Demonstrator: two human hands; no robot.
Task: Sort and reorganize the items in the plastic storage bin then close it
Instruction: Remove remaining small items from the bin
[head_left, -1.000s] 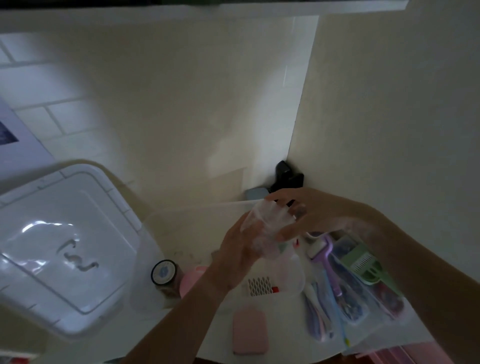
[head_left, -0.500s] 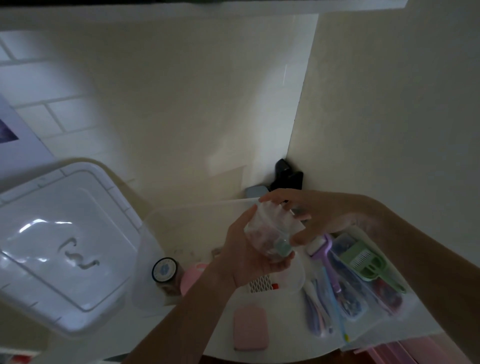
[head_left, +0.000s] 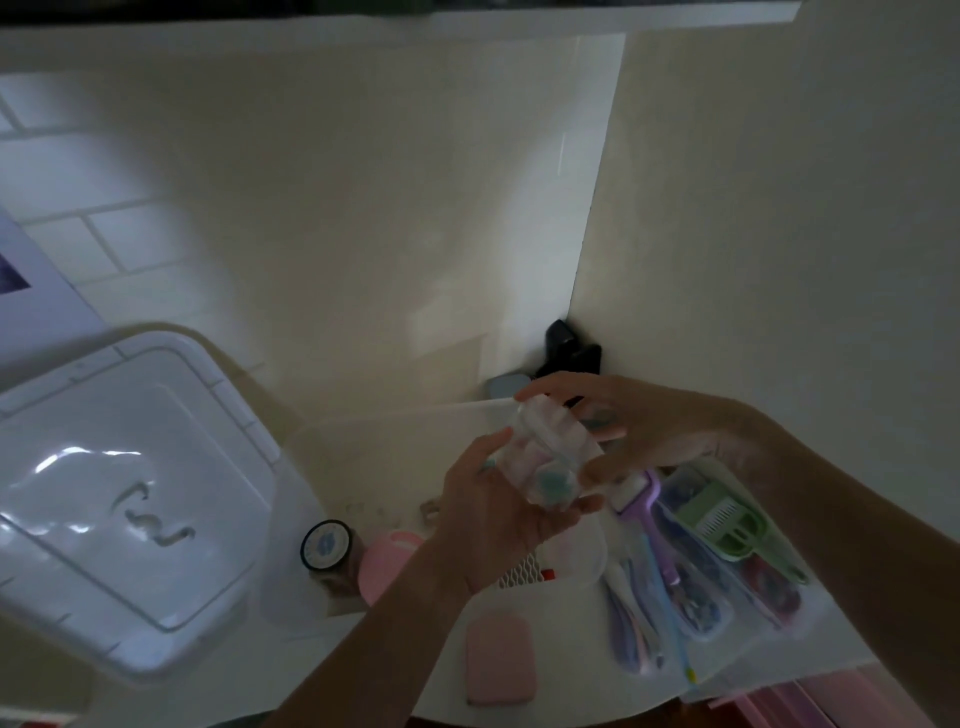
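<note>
Clear plastic, a small container, sits between both hands above the open storage bin. Since half a second ago it has tipped a little further, its teal-coloured contents now turned toward the camera, and the left thumb has slid higher along its side. The left hand cups it from below with fingers curled round it; the right hand closes over its top end, thumb under and fingers across.

What the container holds is hard to make out in the dim light: something pale pink and a teal blob, no more. The bin's far rim is hidden behind the hands, and its near wall is blocked by the left forearm. A black object in the wall corner stays unidentifiable.

The bin is translucent white, lidless, with a dark-rimmed round jar and a pink round item inside near its left wall. Its white lid lies well apart to the left. A pink case rests near the front edge, and a clear zip bag of combs and brushes lies at the right.
</note>
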